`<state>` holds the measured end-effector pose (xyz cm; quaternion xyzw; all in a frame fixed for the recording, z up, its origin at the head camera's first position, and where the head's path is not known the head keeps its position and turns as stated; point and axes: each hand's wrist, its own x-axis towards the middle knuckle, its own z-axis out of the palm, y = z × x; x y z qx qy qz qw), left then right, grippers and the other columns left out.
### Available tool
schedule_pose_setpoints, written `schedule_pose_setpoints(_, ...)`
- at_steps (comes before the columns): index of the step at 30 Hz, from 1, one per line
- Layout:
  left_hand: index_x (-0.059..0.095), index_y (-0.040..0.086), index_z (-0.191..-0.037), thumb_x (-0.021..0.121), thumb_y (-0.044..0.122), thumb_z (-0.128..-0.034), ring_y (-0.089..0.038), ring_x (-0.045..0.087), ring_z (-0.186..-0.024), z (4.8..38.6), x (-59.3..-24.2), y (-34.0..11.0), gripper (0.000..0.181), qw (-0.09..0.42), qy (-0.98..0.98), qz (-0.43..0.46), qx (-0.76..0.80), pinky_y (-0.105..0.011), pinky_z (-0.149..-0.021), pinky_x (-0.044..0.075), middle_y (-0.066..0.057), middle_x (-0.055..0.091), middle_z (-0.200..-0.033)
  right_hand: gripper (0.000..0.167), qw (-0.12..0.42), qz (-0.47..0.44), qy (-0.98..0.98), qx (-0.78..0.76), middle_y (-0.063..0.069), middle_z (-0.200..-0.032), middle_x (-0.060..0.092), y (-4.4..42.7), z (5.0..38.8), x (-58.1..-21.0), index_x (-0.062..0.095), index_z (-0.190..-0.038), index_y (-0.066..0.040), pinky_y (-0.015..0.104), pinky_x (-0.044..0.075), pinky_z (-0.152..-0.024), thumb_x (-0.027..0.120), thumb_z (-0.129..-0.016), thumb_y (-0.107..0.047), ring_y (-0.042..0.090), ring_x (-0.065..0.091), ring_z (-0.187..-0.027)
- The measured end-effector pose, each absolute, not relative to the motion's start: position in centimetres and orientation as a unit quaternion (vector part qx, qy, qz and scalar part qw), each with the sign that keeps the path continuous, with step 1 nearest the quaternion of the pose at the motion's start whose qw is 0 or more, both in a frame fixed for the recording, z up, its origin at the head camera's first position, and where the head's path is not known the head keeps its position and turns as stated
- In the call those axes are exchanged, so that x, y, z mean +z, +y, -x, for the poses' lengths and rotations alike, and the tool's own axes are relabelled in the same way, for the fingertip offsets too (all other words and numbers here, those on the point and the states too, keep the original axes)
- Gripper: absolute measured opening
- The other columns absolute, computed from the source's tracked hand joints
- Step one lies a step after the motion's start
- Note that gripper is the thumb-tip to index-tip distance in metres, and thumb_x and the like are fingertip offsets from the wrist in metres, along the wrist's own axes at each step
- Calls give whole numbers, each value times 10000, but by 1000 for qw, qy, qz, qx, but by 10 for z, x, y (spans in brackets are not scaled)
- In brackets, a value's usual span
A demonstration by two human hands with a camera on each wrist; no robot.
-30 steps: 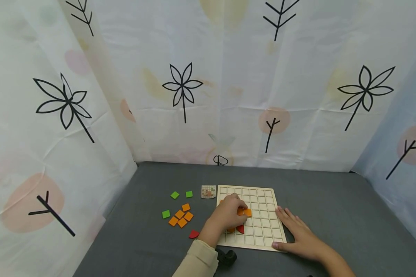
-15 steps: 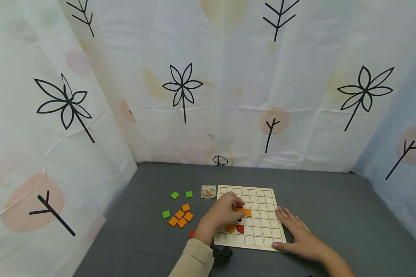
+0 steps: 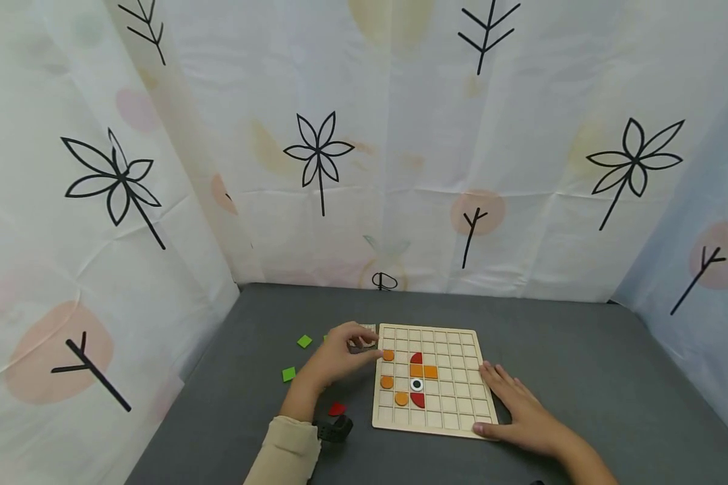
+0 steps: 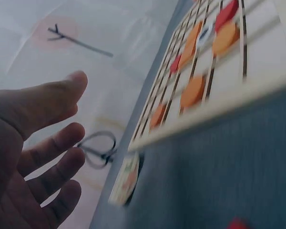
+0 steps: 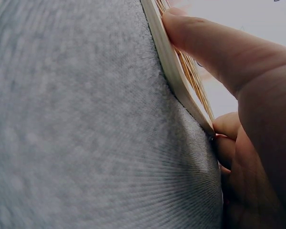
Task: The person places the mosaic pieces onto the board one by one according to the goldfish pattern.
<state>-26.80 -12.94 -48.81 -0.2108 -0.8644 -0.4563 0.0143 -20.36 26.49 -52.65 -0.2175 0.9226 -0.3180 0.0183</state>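
Note:
A wooden grid board (image 3: pixel 455 404) lies on the grey table. It bears orange round pieces (image 3: pixel 387 382), two orange square tiles (image 3: pixel 430 372), two red quarter-round pieces (image 3: pixel 418 401) and a white ring piece with a black centre (image 3: pixel 416 384). Just off the board's left edge hovers my left hand (image 3: pixel 338 352), thumb and fingers apart; the left wrist view shows nothing between them. My right hand (image 3: pixel 524 419) rests on the board's right edge with its fingers extended, the thumb on the near corner. In the right wrist view that thumb (image 5: pixel 214 47) presses on the rim.
Green square tiles (image 3: pixel 304 341) and a red piece (image 3: pixel 337 409) lie left of the board. A small picture card (image 4: pixel 126 180) sits by its far left corner, partly hidden by my left hand in the head view. Patterned cloth (image 3: pixel 364 135) hangs behind the table.
My left hand has let go of the orange square tile on the board and moved left, off the board, uncovering the pieces there. The loose orange tiles are now hidden. My right hand stays put.

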Motion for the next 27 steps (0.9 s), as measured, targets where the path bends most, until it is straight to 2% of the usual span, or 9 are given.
schedule_pose_setpoints(1,780,144,-1236,818,299,-959,-235,626,-997,267,-489,-139,320,12,-866,202,-458,-341,-848,541,-110,715,-1195,1057,19,216,923,-319,197,-1720,329,265,204,-526,348,-1662,-57,-35,-114,-1068,822,-862,-561,-266,-73,-1459)
schedule_pose_setpoints(4,775,169,-1251,823,328,-951,-181,628,-987,264,-494,-171,344,5,-873,179,-454,-319,-847,555,-95,713,-1224,1064,30,208,925,-317,189,-1729,315,265,205,-526,342,-1666,-65,-36,-117,-1062,823,-859,-565,107,52,-1659)
schedule_pose_setpoints(6,771,162,-1264,827,330,-946,-176,639,-968,262,-498,-191,363,-5,-876,162,-454,-316,-828,563,-95,707,-1228,1068,34,205,927,-314,184,-1731,312,264,206,-526,340,-1668,-72,-36,-120,-1057,824,-856,-568,346,172,-1649)
schedule_pose_setpoints(8,771,157,-1264,834,333,-940,-170,654,-967,261,-503,-210,374,-9,-880,149,-450,-310,-822,567,-95,706,-1233,1070,37,204,927,-313,183,-1732,310,264,206,-526,337,-1670,-73,-36,-120,-1052,824,-856,-569,441,229,-1614)
schedule_pose_setpoints(11,784,179,-1255,855,324,-921,-161,653,-950,261,-511,-230,371,-9,-883,136,-448,-306,-816,559,-63,714,-1209,1062,29,210,926,-313,189,-1728,317,265,206,-527,342,-1667,-70,-35,-117,-1059,822,-859,-566,116,66,-1659)
schedule_pose_setpoints(15,800,187,-1248,870,336,-903,-148,625,-928,264,-519,-243,382,-5,-888,145,-437,-300,-815,545,-41,716,-1153,1054,9,221,925,-310,213,-1710,344,266,204,-529,361,-1653,-43,-33,-110,-1075,829,-858,-552,-306,-83,-1415)
schedule_pose_setpoints(17,806,190,-1240,881,341,-890,-151,612,-907,264,-522,-247,388,-14,-887,147,-439,-296,-806,540,-38,711,-1120,1052,5,223,925,-307,211,-1706,351,266,204,-529,364,-1653,-44,-31,-110,-1079,827,-859,-555,-291,-71,-1431)
schedule_pose_setpoints(23,825,226,-1195,892,360,-876,-164,595,-941,266,-530,-248,353,-37,-885,136,-444,-281,-811,527,-10,688,-1088,1041,11,218,927,-303,193,-1714,345,265,204,-529,358,-1661,-68,-28,-107,-1088,814,-869,-568,105,143,-1638)
schedule_pose_setpoints(27,837,245,-1168,896,381,-869,-165,569,-947,268,-531,-244,333,-31,-894,122,-430,-291,-803,501,19,669,-1072,1042,11,224,924,-311,213,-1712,338,265,204,-529,356,-1657,-49,-30,-111,-1078,821,-871,-550,-155,-24,-1547)
